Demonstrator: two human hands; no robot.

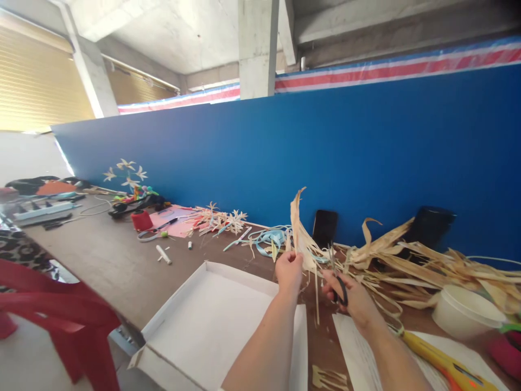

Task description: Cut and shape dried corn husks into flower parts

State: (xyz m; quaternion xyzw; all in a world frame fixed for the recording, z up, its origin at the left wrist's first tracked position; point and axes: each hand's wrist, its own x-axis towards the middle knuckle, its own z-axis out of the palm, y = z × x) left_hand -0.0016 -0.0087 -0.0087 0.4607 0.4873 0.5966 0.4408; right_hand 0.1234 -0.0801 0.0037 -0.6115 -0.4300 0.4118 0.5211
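Pinching pale, pointed dried husk [299, 233] in left hand [290, 270]. Holding black-handled metal scissors [344, 293] in right hand [358, 300], near husk.

Premises: handicraft workshop

Raw concrete beams [378, 20] and a pillar [257, 49] are exposed above a blue partition [366, 152]; a slatted yellow shutter [38, 73] is at the left. The long brown surface [109, 239] carries dried plant strips [431, 267], fashioned flowers [236, 221] and a yellow glue gun [437, 355]. A red plastic chair [69, 317] stands alongside.
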